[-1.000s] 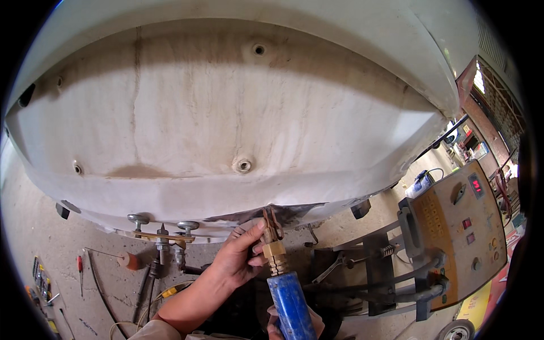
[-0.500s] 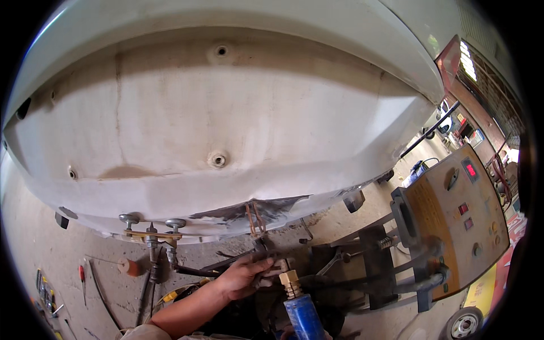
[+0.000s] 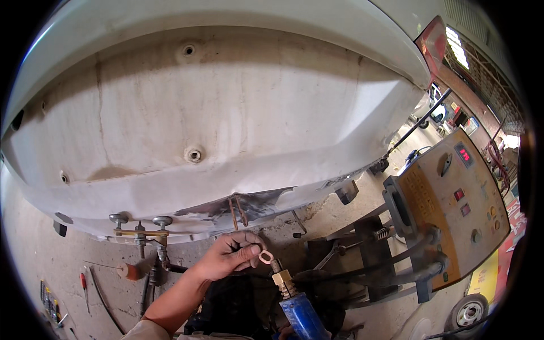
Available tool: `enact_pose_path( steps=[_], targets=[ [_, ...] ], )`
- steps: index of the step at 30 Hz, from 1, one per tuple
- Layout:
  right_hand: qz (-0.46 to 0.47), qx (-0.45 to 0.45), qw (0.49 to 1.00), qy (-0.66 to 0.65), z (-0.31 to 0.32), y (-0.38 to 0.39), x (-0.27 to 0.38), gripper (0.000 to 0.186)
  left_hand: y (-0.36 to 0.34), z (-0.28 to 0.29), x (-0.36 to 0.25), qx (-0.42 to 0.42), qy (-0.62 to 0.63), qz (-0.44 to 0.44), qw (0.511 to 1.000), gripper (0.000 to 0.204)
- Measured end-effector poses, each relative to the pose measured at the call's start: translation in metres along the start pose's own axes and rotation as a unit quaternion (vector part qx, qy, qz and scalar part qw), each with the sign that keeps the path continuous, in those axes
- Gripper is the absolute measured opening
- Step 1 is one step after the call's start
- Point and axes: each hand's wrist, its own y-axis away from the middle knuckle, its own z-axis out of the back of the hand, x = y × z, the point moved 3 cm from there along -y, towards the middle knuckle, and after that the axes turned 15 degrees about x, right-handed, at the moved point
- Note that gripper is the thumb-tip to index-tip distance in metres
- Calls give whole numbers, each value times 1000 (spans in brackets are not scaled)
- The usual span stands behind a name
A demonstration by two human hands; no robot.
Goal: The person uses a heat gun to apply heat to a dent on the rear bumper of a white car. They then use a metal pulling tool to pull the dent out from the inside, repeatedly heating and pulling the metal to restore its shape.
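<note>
My left hand (image 3: 235,258) pinches a small copper-coloured ring (image 3: 266,257) between thumb and fingers. The ring is right by the tip of a blue welding gun (image 3: 301,314) with a brass nut; I cannot tell whether they touch. Only a sliver of my right hand (image 3: 287,330) shows at the lower edge, wrapped against the gun's side. Ahead is a pale vehicle panel (image 3: 272,119) with a dark, stripped patch (image 3: 263,203) on its lower edge. Copper-coloured rings (image 3: 242,212) hang from that patch, seen nearly edge-on.
A clamp with two round knobs (image 3: 162,221) grips the panel's lower edge. To the right stands a welding machine (image 3: 447,209) with thick cables. Screwdrivers (image 3: 84,283) and an orange-brown spool (image 3: 127,271) lie on the floor at left. A small wheel (image 3: 470,313) is at lower right.
My left hand has risen slightly, and the ring in its fingers now shows beside the gun's tip. The whole view has shifted, so the panel and machine sit further left and higher.
</note>
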Motion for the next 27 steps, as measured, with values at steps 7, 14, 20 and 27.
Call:
enact_pose_path(
  steps=[7,14,20,27],
  targets=[
    [-6,-40,999,3,14,2,4,44,0,4,-12,22,-97,-23,995,22],
    [-39,-33,999,7,18,-2,8,44,-6,4,-21,79,-106,-27,991,20],
    [-159,136,970,125,3,-25,11,40,-15,3,-19,60,37,-22,997,18],
    [188,66,617,762,-58,-40,-4,21,-21,12,4,-16,260,-96,961,24]
  ],
)
